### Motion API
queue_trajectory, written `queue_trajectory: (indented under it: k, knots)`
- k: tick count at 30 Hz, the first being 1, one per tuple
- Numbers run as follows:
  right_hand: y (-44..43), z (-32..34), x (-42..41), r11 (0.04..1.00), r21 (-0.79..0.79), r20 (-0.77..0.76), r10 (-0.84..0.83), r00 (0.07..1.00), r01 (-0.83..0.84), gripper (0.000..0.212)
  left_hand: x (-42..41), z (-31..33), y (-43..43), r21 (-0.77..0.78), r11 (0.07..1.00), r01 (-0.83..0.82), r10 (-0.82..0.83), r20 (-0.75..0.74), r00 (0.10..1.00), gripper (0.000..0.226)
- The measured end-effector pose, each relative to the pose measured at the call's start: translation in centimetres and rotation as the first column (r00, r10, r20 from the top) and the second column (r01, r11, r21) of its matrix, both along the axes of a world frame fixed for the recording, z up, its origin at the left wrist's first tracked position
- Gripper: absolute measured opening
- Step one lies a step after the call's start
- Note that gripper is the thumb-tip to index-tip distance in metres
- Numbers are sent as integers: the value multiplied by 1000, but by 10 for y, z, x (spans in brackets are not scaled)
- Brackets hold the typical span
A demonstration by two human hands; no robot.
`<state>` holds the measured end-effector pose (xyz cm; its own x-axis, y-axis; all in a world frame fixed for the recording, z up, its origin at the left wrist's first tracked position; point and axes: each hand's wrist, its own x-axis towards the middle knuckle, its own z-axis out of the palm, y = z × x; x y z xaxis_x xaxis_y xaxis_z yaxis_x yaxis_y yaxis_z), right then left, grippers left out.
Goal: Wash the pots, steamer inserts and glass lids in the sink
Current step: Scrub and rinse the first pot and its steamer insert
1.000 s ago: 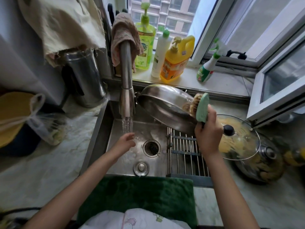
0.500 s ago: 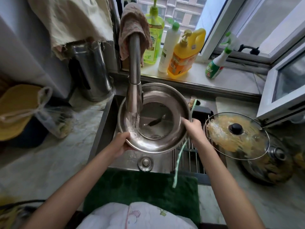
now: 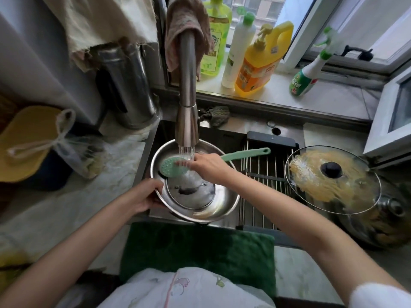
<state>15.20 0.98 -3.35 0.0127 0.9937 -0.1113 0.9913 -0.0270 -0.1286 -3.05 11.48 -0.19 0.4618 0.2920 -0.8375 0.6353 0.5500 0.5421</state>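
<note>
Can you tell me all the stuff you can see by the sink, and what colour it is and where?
steel pot: 1, silver, over the sink under the tap
brush: 1, mint green, inside the pot under the water
tap: 1, silver, running, cloth draped over its top
rack: 1, dark metal, across the sink's right half
glass lid: 1, clear with black knob, smeared yellow, on a pot at right
bottles: 4, green, white, yellow, and a green-and-white sprayer, on the windowsill
kettle: 1, silver, counter at left
towel: 1, dark green, sink's front edge
hands: 2; left hand grips the pot rim, right hand holds the brush
</note>
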Motion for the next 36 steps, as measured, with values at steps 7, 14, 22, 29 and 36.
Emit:
queue_trajectory:
  k: [7, 14, 22, 29, 36]
  knots:
    - [16, 18, 34, 864, -375, 204, -277, 939, 337, 35, -15, 0, 18, -18, 993, -118, 118, -43, 992, 22]
    - [33, -5, 30, 989, -49, 156, -129, 979, 138, 27, -2, 12, 20, 133, 991, 17, -17, -1, 1000, 74]
    - [-3, -34, 25, 842, -416, -93, -417, 904, 345, 49, -7, 19, 29, 189, 980, -61, 56, 31, 998, 77]
    - [1, -28, 17, 951, 56, 22, -305, 952, 303, 62, 0, 28, 25, 192, 980, 47, -47, -9, 999, 82]
    - [-14, -41, -13, 772, -414, -230, -601, 765, 482, 53, 1, 27, 38, 278, 955, -102, 117, -35, 993, 84]
